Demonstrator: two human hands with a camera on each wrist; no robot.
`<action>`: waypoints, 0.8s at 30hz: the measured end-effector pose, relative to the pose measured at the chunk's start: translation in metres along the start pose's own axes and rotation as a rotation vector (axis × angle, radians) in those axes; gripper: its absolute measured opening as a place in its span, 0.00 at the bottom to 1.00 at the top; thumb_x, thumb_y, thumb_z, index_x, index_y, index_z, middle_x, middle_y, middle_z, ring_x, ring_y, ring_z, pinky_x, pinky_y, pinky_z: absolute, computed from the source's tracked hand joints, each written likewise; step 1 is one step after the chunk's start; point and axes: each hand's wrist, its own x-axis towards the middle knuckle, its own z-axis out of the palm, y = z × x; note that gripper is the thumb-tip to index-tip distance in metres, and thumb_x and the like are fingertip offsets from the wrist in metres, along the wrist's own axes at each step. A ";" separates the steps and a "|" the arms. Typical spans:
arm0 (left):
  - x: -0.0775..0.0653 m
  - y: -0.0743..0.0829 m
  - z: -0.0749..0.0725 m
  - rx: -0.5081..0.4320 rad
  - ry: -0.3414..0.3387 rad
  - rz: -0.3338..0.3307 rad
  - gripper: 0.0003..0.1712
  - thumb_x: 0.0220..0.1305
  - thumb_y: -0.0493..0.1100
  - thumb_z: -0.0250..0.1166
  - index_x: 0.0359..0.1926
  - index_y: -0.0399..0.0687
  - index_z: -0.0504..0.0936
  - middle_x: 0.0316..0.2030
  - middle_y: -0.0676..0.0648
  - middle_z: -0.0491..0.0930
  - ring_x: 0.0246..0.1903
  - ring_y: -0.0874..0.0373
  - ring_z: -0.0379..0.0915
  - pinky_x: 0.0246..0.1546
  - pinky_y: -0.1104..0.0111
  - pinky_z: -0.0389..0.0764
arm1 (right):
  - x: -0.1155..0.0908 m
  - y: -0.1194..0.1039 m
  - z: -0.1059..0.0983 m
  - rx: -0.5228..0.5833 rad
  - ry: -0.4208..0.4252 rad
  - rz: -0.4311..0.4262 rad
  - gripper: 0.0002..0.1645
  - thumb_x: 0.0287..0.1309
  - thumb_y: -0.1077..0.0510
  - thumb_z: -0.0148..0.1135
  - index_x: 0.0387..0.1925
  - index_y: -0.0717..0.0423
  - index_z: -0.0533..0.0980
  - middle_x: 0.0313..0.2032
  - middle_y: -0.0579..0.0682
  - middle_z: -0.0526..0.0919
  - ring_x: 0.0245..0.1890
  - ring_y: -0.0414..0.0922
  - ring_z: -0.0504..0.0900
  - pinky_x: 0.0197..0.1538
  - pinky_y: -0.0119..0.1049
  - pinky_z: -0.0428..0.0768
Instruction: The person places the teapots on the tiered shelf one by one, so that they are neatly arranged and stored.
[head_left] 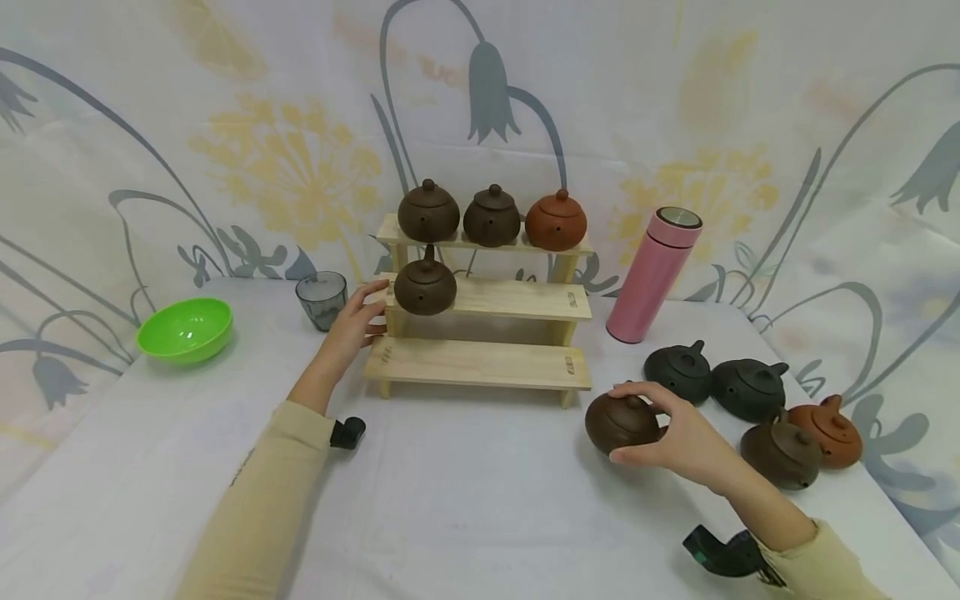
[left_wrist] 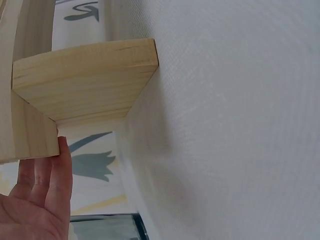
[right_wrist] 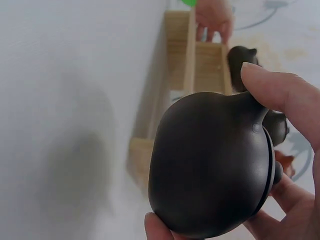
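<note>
My right hand [head_left: 686,437] grips a dark brown teapot [head_left: 619,423] above the white cloth, right of the wooden stand. In the right wrist view, thumb and fingers clasp the same teapot [right_wrist: 210,160] from opposite sides. At the left side of the three-tier wooden stand [head_left: 480,364], my left hand [head_left: 350,329] touches the middle tier's end. Its fingers [left_wrist: 59,180] lie fairly straight against the wood in the left wrist view. One brown teapot [head_left: 425,287] sits on the middle tier's left end. Along the top tier are two dark teapots [head_left: 491,218] and a reddish one [head_left: 556,222].
Several teapots [head_left: 750,392] cluster at the right, beyond my right hand. A pink flask [head_left: 654,275] stands behind them. Left of the stand are a grey glass cup [head_left: 322,300] and a green bowl [head_left: 185,332]. A patterned cloth [head_left: 300,150] hangs behind.
</note>
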 end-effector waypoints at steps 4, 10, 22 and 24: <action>0.001 0.000 -0.002 0.009 0.011 0.003 0.28 0.73 0.51 0.43 0.71 0.55 0.54 0.58 0.33 0.62 0.52 0.39 0.67 0.53 0.54 0.65 | 0.009 -0.019 -0.001 0.011 0.008 -0.065 0.37 0.38 0.52 0.78 0.54 0.47 0.72 0.57 0.50 0.70 0.47 0.53 0.69 0.37 0.40 0.76; 0.000 -0.001 -0.004 0.012 0.013 0.006 0.28 0.73 0.51 0.43 0.71 0.55 0.54 0.58 0.34 0.62 0.52 0.39 0.67 0.54 0.53 0.65 | 0.030 -0.040 0.002 0.016 0.035 -0.086 0.38 0.37 0.51 0.78 0.54 0.44 0.71 0.54 0.50 0.72 0.47 0.51 0.69 0.37 0.41 0.75; -0.001 -0.001 -0.003 0.009 0.005 0.005 0.28 0.73 0.51 0.44 0.71 0.56 0.55 0.57 0.34 0.63 0.51 0.40 0.68 0.51 0.55 0.66 | 0.084 -0.071 0.018 0.051 0.061 -0.156 0.43 0.35 0.51 0.79 0.55 0.47 0.69 0.53 0.48 0.71 0.47 0.51 0.70 0.43 0.44 0.73; 0.000 -0.001 -0.002 0.009 0.001 0.007 0.28 0.73 0.51 0.43 0.71 0.56 0.55 0.57 0.34 0.63 0.51 0.40 0.68 0.51 0.56 0.66 | 0.091 -0.075 0.019 0.051 0.073 -0.169 0.44 0.34 0.51 0.80 0.57 0.48 0.68 0.54 0.47 0.70 0.48 0.51 0.69 0.43 0.45 0.74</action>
